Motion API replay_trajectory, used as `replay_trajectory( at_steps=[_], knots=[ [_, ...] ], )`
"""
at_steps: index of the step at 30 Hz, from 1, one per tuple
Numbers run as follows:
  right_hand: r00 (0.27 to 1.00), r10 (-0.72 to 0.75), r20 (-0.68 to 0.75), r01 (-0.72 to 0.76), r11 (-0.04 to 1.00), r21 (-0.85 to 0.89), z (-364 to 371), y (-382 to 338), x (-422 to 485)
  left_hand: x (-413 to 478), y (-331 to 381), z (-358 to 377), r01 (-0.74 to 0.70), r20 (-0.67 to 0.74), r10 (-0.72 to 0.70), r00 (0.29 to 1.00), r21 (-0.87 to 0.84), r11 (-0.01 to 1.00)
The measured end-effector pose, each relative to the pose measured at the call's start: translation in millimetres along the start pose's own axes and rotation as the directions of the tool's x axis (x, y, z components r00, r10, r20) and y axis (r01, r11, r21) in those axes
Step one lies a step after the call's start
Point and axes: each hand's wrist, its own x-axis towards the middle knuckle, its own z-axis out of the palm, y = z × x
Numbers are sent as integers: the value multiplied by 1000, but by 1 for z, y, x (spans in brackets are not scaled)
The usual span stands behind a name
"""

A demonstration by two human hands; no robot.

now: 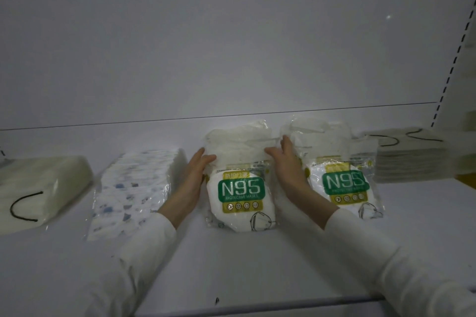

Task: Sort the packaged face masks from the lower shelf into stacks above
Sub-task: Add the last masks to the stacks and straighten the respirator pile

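Note:
A stack of N95 mask packs [240, 188], clear bags with a green label, lies in the middle of the white shelf [257, 265]. My left hand [195, 175] presses flat against the stack's left side. On its right side rests my right hand [286, 165], fingers straight. A second N95 stack [342, 183] lies just right of that hand. Further left is a stack of blue-patterned mask packs [134, 188], then a bag of white masks with black ear loops [33, 188]. At the far right sits another pile of white masks with black loops [409, 157].
The shelf's white back panel [231, 46] rises behind the stacks. A slotted upright [453, 59] runs along the right side. The shelf's front edge [257, 302] crosses the bottom between my white sleeves.

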Motion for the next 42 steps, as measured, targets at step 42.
replay_trajectory(
  at_steps=[42],
  knots=[
    [932,101,348,-260,856,446,-181,103,52,-11,-57,218,5,-33,-9,999,-106,994]
  ],
)
